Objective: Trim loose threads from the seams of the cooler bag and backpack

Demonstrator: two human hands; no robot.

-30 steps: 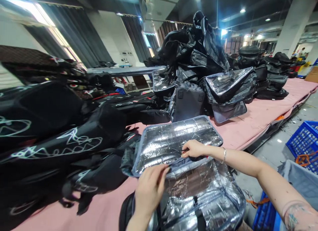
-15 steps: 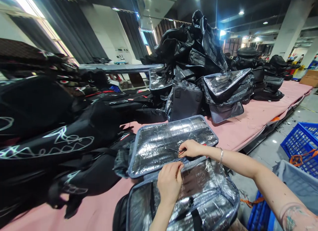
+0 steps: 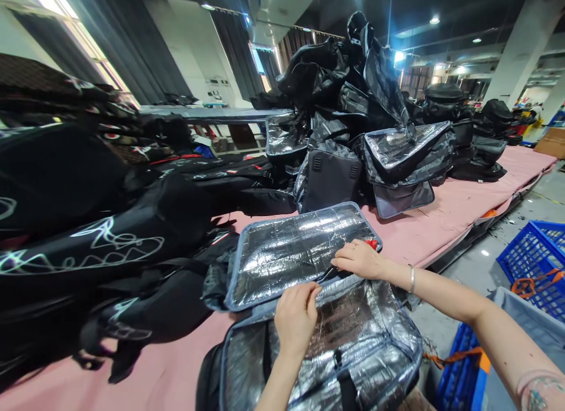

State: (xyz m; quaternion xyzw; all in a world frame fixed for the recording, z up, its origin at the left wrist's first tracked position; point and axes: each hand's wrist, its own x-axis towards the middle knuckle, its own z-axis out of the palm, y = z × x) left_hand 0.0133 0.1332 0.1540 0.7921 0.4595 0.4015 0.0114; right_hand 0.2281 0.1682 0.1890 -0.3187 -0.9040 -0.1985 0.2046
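Note:
An insulated bag (image 3: pixel 366 334) with silver foil lining lies open before me. Its lid (image 3: pixel 282 252), edged in grey binding, is folded back on the far side. My left hand (image 3: pixel 295 318) is closed in a pinch at the seam between lid and body; any thread in the fingertips is too small to see. My right hand (image 3: pixel 359 259) is closed around thread snips (image 3: pixel 372 244), whose red end sticks out behind the hand. Their dark tip points toward the left fingertips, close to the seam. Dark straps cross the bag's inside.
Black bags with white scribble prints (image 3: pixel 119 240) are heaped at left. A tall pile of black bags (image 3: pixel 335 99) stands behind on the pink-covered table (image 3: pixel 468 205). Blue crates (image 3: pixel 529 258) with orange straps are on the floor at right.
My right hand has moved a little right, away from my left hand, so the tool's tip and red end show more. My left hand still pinches the seam. The view shifts slightly.

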